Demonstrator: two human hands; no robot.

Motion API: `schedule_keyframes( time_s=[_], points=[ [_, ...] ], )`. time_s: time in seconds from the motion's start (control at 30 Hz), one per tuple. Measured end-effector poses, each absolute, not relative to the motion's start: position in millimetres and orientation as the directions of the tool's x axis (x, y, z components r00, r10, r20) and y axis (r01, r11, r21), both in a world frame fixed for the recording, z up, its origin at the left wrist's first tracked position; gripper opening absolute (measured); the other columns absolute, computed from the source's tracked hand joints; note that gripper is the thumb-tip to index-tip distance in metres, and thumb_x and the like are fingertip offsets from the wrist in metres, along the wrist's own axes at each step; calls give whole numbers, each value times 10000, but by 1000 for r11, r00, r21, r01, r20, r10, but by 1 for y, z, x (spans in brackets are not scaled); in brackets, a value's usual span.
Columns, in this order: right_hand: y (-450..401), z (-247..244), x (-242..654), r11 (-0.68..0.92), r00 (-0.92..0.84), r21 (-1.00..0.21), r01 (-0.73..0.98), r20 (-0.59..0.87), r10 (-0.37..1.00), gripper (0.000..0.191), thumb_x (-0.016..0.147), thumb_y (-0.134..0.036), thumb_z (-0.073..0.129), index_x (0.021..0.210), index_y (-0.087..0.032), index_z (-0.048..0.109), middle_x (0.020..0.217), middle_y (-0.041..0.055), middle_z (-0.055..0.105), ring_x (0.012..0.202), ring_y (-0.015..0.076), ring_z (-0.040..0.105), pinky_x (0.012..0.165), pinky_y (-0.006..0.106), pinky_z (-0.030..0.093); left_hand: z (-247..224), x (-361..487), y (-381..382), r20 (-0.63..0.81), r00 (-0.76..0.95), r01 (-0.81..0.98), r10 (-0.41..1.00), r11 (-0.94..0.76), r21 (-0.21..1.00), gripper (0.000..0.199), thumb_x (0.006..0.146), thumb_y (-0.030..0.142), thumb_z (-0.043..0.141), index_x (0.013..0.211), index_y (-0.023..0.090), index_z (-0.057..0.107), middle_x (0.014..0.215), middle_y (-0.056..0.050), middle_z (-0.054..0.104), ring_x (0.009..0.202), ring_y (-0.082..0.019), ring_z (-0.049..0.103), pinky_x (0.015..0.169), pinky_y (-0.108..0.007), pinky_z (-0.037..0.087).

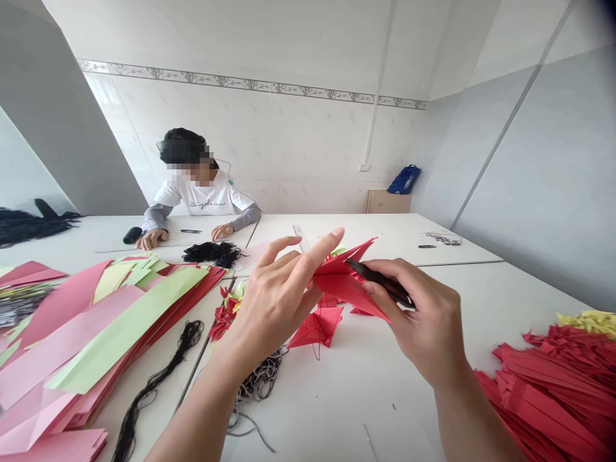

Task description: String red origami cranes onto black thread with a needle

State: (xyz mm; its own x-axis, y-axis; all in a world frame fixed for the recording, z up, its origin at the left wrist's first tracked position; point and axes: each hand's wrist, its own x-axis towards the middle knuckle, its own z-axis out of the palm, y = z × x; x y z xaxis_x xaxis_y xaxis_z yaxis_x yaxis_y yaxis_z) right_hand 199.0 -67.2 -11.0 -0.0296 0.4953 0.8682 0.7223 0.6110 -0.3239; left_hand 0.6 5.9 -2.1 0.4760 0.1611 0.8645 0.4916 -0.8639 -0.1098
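Observation:
My left hand (282, 289) grips a red folded paper piece (344, 282), its index finger stretched along the top edge. In my right hand (426, 308) is a pair of black thread snips (385, 280), its tip at the paper's open fold. Some of the right fingers may also touch the paper; I cannot tell. Just below, another red folded paper piece (322, 326) stands with a dark thread looped by it. More red folded pieces show partly behind the hands. Grey and black cord (264, 375) lies tangled under my left forearm.
Pink and green paper strips (129, 327) cover the table's left, beside a hank of black thread (158, 378). Red paper pieces (553, 378) heap at the right. Across the table sits a person (205, 196) near a black thread bundle (212, 252). Another pair of snips (427, 246) lies farther back.

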Motion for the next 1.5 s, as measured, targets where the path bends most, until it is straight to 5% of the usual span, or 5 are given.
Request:
schedule_keyframes(
  time_s=[0.73, 0.9, 1.03, 1.2, 1.5],
  points=[
    [-75, -4, 198, 637, 76, -400, 659, 878, 473, 121, 925, -176, 646, 1025, -236, 676, 843, -27, 725, 650, 86, 627, 549, 181, 498, -2, -3, 3, 807, 472, 475, 355, -873, 106, 706, 871, 72, 563, 1512, 300, 371, 1007, -32, 726, 1009, -225, 648, 963, -411, 525],
    [-75, -5, 200, 660, 234, -445, 606, 892, 387, 105, 901, -210, 678, 996, -237, 713, 804, -24, 711, 623, 96, 611, 529, 209, 483, -1, -4, 6, 774, 535, 494, 338, -869, 37, 428, 890, 82, 543, 1275, 262, 583, 954, -23, 692, 950, -215, 613, 998, -429, 469],
    [-70, -5, 203, 666, 390, -480, 571, 872, 295, 116, 874, -272, 706, 970, -217, 742, 745, -9, 682, 621, 123, 603, 525, 254, 465, 3, -4, 4, 765, 520, 550, 379, -834, 39, 267, 908, 103, 547, 1066, 251, 703, 968, -47, 599, 839, -179, 550, 748, -328, 465],
    [-59, -2, 211, 729, 522, -433, 530, 844, 122, 158, 833, -330, 748, 914, -195, 755, 699, -4, 659, 576, 118, 568, 494, 266, 421, 5, -5, 2, 750, 457, 550, 478, -814, 184, 279, 907, 116, 567, 1063, 273, 737, 905, -20, 529, 674, -109, 469, 550, -245, 359],
    [-51, 0, 218, 737, 553, -466, 490, 820, 151, 171, 835, -343, 750, 922, -196, 752, 742, 8, 670, 615, 119, 587, 536, 273, 442, 7, -7, 2, 687, 379, 355, 620, -783, 511, 113, 899, 256, 636, 858, 219, 735, 935, -38, 587, 829, -150, 575, 695, -283, 500]
  ],
)
